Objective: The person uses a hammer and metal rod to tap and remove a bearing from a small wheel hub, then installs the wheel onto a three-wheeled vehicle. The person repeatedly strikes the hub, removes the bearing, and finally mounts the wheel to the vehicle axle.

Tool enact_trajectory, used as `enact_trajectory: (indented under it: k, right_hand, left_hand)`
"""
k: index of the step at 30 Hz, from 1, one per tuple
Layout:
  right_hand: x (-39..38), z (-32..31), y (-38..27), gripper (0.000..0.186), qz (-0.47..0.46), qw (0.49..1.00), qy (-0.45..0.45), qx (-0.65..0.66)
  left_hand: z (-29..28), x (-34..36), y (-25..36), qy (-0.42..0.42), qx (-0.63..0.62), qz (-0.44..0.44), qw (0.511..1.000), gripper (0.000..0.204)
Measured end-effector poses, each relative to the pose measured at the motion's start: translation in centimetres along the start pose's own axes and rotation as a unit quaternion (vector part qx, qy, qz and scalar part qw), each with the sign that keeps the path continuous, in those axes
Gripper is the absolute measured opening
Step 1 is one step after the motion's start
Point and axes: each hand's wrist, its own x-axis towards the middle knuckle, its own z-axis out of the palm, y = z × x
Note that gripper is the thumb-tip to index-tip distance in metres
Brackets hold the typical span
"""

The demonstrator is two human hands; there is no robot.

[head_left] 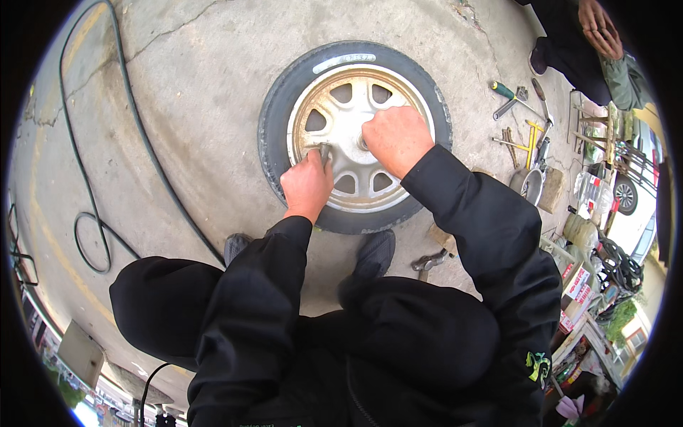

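Observing one car wheel (pixel 343 128) lying flat on the concrete floor (pixel 196 60), rust-stained face showing upward. The left hand (pixel 307 186) is working left of the wheel's centre, fingers pinching a dark grey cylindrical piece (pixel 324 152); its exact kind is remaining unclear. The right hand (pixel 400 139) is covering the area just right of centre, fingers curling underneath; cannot tell whether they are holding anything. Progress (judged): the tyre (pixel 273 135) is already sitting around the rim; handling at the wheel's face is appearing unfinished, and the remaining steps are not showing. Orientation: the wheel's axle line is running upward; its round face is offering no long axis. The piece's long axis is pointing roughly toward the wheel's far edge, tilt uncertain.
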Motion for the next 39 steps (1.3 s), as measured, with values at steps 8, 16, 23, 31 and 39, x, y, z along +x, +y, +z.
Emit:
enact_trajectory:
  k: [8, 16, 23, 31, 39]
  right_hand:
    - [-3.0, 2.7, 1.5, 0.012, 0.029, 0.999, 0.007, 0.044]
    - [2.2, 2.0, 1.6, 0.014, -0.074, 0.997, 0.008, -0.037]
    - [-1.8, 2.4, 0.3, 0.012, 0.024, 0.999, -0.018, 0.037]
    - [-0.9, 1.6, -0.3, 0.011, 0.017, 0.999, 0.049, 0.004]
    - [-3.1, 4.1, -1.4, 0.011, 0.048, 0.996, 0.079, 0.016]
  left_hand:
    - [0.1, 0.0, 0.0, -0.007, 0.01, -0.005, 1.0, 0.029]
    - [0.1, 0.0, -0.2, -0.006, -0.003, -0.014, 1.0, 0.028]
    - [-0.2, 0.1, 0.1, -0.019, 0.026, -0.01, 0.999, 0.029]
    - [0.0, 0.4, 0.0, 0.012, 0.009, -0.004, 1.0, 0.029]
    - [0.2, 0.5, 0.0, -0.013, 0.011, -0.004, 1.0, 0.028]
